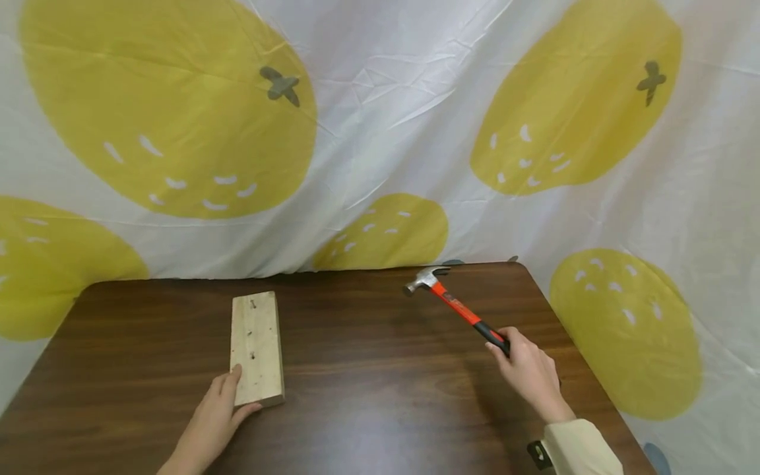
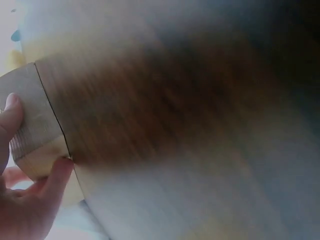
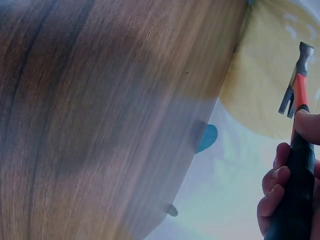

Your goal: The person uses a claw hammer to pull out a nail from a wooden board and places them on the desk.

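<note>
A pale wooden block [image 1: 256, 382] lies lengthwise on the brown table, left of the middle. Three nails [image 1: 253, 304] stand in a row along its top, with small dark marks around them. My left hand [image 1: 206, 419] grips the block's near end, thumb against the end face and fingers at the left side. The left wrist view shows the block's corner [image 2: 37, 110] between thumb and fingers. On the right, my right hand [image 1: 528, 373] holds a claw hammer [image 1: 457, 305] by its black grip, above the table. Its metal head points away to the left.
The brown wood-grain table [image 1: 368, 369] has rounded far corners. Behind it and along the right side hangs a white cloth [image 1: 380, 152] printed with large yellow fruit. A cream sleeve [image 1: 582, 448] and a dark wrist strap [image 1: 539, 455] show at my right wrist.
</note>
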The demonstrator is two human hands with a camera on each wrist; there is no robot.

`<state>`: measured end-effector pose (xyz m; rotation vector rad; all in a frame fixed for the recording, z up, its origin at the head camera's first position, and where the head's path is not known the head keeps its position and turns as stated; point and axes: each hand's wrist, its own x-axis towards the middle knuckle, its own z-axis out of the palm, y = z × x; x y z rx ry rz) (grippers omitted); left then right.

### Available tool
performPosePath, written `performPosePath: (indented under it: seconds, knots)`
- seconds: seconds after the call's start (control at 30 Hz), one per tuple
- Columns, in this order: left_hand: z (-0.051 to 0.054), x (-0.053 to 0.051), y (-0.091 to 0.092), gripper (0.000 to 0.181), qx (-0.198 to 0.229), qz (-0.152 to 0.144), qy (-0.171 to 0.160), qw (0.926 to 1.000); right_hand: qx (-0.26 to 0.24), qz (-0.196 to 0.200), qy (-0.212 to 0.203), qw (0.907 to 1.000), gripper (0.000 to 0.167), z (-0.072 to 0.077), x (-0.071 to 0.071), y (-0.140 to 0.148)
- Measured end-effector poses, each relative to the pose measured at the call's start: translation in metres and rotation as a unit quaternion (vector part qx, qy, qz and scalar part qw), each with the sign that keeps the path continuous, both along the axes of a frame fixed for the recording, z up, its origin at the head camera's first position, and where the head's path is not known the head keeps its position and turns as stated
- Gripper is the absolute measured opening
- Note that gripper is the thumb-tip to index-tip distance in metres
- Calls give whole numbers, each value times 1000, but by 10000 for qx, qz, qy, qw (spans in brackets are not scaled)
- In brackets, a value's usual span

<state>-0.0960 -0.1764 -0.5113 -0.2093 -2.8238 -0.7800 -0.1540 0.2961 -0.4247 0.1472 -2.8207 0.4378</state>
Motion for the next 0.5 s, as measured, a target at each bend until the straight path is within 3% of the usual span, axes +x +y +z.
performPosePath:
  seconds: [0.2, 0.5]
  knots:
    - [0, 0, 8, 68, -3, -41, -11, 10000, 13, 21, -17, 10000, 32, 2, 1, -2]
    - [2, 4, 39, 69, -35, -305, -229, 9993, 47, 194, 58, 9998, 31, 0, 1, -11]
